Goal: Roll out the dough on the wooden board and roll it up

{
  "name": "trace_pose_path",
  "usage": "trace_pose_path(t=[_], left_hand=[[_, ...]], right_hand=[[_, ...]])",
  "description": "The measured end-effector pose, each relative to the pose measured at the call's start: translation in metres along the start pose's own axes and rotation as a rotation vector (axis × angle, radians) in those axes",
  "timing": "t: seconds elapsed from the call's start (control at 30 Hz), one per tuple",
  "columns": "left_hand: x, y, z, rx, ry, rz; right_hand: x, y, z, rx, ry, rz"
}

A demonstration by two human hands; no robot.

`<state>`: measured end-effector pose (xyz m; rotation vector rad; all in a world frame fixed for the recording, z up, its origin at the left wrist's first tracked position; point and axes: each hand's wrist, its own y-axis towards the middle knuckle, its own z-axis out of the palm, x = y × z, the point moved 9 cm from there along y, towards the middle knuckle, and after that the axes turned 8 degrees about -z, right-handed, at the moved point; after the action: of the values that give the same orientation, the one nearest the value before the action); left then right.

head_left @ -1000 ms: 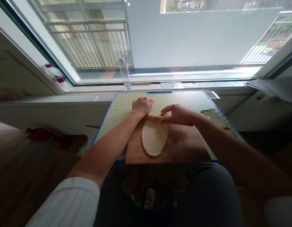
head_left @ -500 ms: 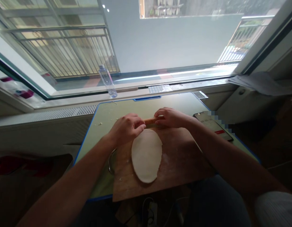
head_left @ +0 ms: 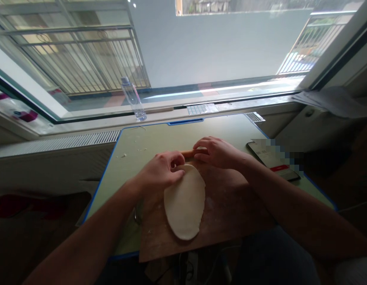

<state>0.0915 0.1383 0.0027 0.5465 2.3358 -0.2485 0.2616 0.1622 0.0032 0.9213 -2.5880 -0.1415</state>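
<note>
An oval sheet of pale dough lies flat on a wooden board, its right edge slightly ragged. Just beyond its far end, a slim wooden rolling pin lies crosswise, mostly covered by my hands. My left hand has its fingers curled over the pin's left part, while its thumb stands apart and rests over the dough's upper left edge. On the right part of the pin, my right hand is closed, fingers bent round it. Both ends of the pin are hidden.
The board lies on a pale green, blue-edged folding table. Dough crumbs dot its left side. A phone lies at the right. A clear bottle stands on the windowsill. A metal ring-shaped handle shows left of the board.
My left hand has come slightly nearer, its thumb moving away from the fingers and down over the dough. My right hand stays on the rolling pin. The view has shifted slightly.
</note>
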Motion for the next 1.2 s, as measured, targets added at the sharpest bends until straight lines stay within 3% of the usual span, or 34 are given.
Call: trace_pose_path(t=[0.13, 0.2, 0.37, 0.57, 0.73, 0.9, 1.03, 1.2], left_hand=[[0.004, 0.000, 0.007, 0.101, -0.123, -0.061], [0.000, 0.000, 0.003, 0.062, -0.165, -0.048], [-0.007, 0.000, -0.010, -0.104, -0.287, 0.011], [-0.003, 0.001, -0.015, -0.141, -0.075, 0.067], [-0.009, -0.002, -0.017, -0.159, 0.063, 0.172], [-0.014, -0.004, -0.018, -0.203, 0.100, 0.236], [-0.010, -0.003, -0.017, -0.199, 0.098, 0.186], [-0.010, -0.003, -0.019, -0.189, 0.098, 0.192]], right_hand=[[0.011, -0.002, -0.017, -0.164, 0.120, -0.018], [0.018, -0.004, -0.021, -0.193, 0.213, 0.004], [0.040, -0.008, -0.011, -0.019, 0.295, 0.012], [0.041, -0.008, -0.006, 0.006, 0.144, 0.014], [0.050, -0.006, -0.007, -0.011, 0.123, -0.114], [0.053, -0.005, -0.013, -0.049, 0.036, -0.180], [0.053, -0.004, -0.013, -0.035, -0.044, -0.170], [0.052, -0.005, -0.014, -0.059, 0.055, -0.162]])
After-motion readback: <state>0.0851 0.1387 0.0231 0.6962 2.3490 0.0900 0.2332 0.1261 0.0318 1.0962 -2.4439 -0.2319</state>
